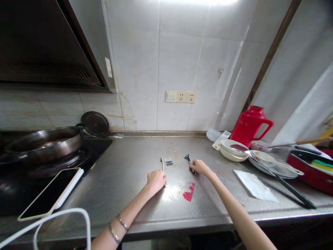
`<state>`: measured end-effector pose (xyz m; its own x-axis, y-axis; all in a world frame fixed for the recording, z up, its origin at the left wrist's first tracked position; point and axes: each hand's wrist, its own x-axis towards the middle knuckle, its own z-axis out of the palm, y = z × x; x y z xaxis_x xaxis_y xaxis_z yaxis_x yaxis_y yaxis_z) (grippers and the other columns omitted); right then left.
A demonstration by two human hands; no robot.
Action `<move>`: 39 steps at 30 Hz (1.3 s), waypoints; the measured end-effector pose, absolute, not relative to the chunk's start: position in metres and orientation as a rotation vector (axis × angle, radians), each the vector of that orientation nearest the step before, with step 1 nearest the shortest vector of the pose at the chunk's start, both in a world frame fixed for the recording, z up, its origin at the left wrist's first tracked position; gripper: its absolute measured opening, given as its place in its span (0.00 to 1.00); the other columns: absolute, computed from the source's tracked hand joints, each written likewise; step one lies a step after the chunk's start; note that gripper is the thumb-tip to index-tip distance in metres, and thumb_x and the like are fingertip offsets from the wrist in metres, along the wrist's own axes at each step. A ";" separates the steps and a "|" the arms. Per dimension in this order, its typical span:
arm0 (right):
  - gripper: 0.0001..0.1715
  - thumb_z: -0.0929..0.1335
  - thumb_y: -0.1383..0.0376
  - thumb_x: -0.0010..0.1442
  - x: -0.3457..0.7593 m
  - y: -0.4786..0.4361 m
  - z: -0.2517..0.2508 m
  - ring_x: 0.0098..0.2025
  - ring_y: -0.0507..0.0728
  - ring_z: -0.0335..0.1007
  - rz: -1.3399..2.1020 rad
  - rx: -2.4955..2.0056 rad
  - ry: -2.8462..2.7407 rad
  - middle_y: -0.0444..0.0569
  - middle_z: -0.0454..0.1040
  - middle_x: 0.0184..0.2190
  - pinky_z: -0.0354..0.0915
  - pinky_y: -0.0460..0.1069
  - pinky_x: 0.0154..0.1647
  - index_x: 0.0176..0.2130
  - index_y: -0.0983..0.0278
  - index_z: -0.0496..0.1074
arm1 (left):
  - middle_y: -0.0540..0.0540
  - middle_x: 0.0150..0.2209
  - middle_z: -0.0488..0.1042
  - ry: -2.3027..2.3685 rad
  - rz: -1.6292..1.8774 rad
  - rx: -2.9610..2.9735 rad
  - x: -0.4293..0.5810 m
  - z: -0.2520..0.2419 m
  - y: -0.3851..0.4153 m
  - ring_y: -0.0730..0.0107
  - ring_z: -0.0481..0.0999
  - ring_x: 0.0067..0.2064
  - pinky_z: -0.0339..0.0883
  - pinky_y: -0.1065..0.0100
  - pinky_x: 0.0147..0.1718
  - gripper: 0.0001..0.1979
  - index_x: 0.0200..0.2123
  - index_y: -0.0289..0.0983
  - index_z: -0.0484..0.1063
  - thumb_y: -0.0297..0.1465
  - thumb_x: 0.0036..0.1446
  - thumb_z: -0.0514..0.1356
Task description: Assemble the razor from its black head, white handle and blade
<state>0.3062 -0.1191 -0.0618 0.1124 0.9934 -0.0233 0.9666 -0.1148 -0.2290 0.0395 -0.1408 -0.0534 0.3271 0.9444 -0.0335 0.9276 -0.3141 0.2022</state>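
My right hand (199, 167) is closed around the dark handle of a razor (189, 161), whose head points away to the upper left over the counter. My left hand (156, 181) is closed on a slim white-handled tool (163, 165) with a small dark head at its far end; its exact kind is unclear. Between the two hands, a small clear pack with dark-green bars, which look like razor blade cartridges (169, 162), lies on the metal counter (125, 180). Nearer to me, a torn red scrap (189, 192) lies flat on the metal.
At left, a steel pan (47, 142) sits on the stove, near a phone (52, 192) and a white cable (65, 211). At right stand a red thermos (249, 126), bowls (234, 154), a white packet (255, 185), a black-handled utensil (288, 189) and a red basin (309, 172).
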 end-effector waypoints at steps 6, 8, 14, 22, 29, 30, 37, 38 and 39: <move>0.19 0.61 0.59 0.56 0.302 -0.124 -0.048 0.31 0.57 0.72 0.175 -2.278 -1.959 0.58 0.76 0.29 0.55 0.45 0.26 0.27 0.67 0.75 | 0.33 0.38 0.76 1.733 0.067 2.416 0.044 -0.055 -0.140 0.57 0.75 0.43 0.66 0.64 0.39 0.17 0.38 0.33 0.75 0.32 0.56 0.49; 0.19 0.60 0.59 0.57 0.296 -0.126 -0.041 0.33 0.58 0.72 0.137 -2.267 -1.953 0.58 0.76 0.31 0.55 0.45 0.26 0.29 0.66 0.75 | 0.34 0.38 0.76 1.746 0.083 2.411 0.044 -0.054 -0.140 0.58 0.75 0.42 0.66 0.64 0.38 0.16 0.38 0.33 0.75 0.31 0.56 0.48; 0.22 0.60 0.56 0.58 0.261 -0.128 -0.022 0.27 0.53 0.70 0.250 -1.961 -1.989 0.51 0.74 0.21 0.56 0.44 0.26 0.24 0.66 0.73 | 0.35 0.37 0.76 1.759 0.226 2.461 0.056 -0.038 -0.141 0.57 0.76 0.40 0.66 0.63 0.37 0.17 0.38 0.33 0.73 0.32 0.59 0.46; 0.24 0.58 0.60 0.58 0.238 -0.127 -0.016 0.22 0.50 0.67 0.348 -1.890 -1.918 0.48 0.72 0.16 0.55 0.42 0.24 0.20 0.67 0.71 | 0.34 0.36 0.75 1.573 0.395 2.567 0.113 -0.020 -0.150 0.55 0.76 0.40 0.65 0.62 0.36 0.16 0.41 0.32 0.70 0.33 0.59 0.47; 0.22 0.58 0.63 0.59 0.296 -0.122 -0.026 0.27 0.52 0.69 0.249 -2.130 -1.906 0.55 0.75 0.24 0.52 0.43 0.24 0.26 0.70 0.74 | 0.41 0.39 0.73 1.250 0.531 2.636 0.103 -0.037 -0.118 0.59 0.72 0.44 0.63 0.63 0.41 0.17 0.40 0.37 0.67 0.42 0.54 0.54; 0.21 0.58 0.63 0.58 0.307 -0.122 -0.029 0.27 0.53 0.70 0.251 -2.170 -1.915 0.56 0.76 0.25 0.53 0.44 0.24 0.26 0.70 0.75 | 0.41 0.42 0.72 1.195 0.568 2.656 0.095 -0.040 -0.108 0.59 0.70 0.46 0.62 0.63 0.43 0.17 0.41 0.36 0.66 0.41 0.53 0.56; 0.20 0.59 0.65 0.57 0.341 -0.122 -0.053 0.34 0.57 0.73 0.312 -2.320 -2.038 0.61 0.77 0.34 0.57 0.45 0.28 0.33 0.71 0.77 | 0.34 0.52 0.64 1.178 0.495 2.599 0.056 -0.071 -0.051 0.52 0.63 0.54 0.56 0.59 0.52 0.33 0.53 0.31 0.59 0.36 0.43 0.62; 0.21 0.59 0.65 0.58 0.341 -0.121 -0.055 0.34 0.57 0.73 0.318 -2.327 -2.052 0.61 0.77 0.34 0.58 0.45 0.29 0.34 0.71 0.77 | 0.34 0.52 0.65 1.179 0.503 2.572 0.054 -0.075 -0.048 0.53 0.63 0.54 0.56 0.60 0.52 0.33 0.53 0.31 0.58 0.35 0.43 0.62; 0.21 0.58 0.64 0.58 0.341 -0.120 -0.057 0.34 0.57 0.73 0.322 -2.333 -2.063 0.61 0.77 0.34 0.58 0.45 0.29 0.35 0.71 0.77 | 0.35 0.52 0.65 1.175 0.520 2.549 0.053 -0.078 -0.046 0.54 0.63 0.54 0.57 0.60 0.52 0.33 0.54 0.31 0.58 0.35 0.43 0.61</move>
<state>0.3409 -0.1205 -0.0570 0.1106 0.9831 -0.1460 0.9809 -0.1316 -0.1434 0.0532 -0.0455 -0.0780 0.6030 0.7717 0.2022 0.6686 -0.6272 0.3996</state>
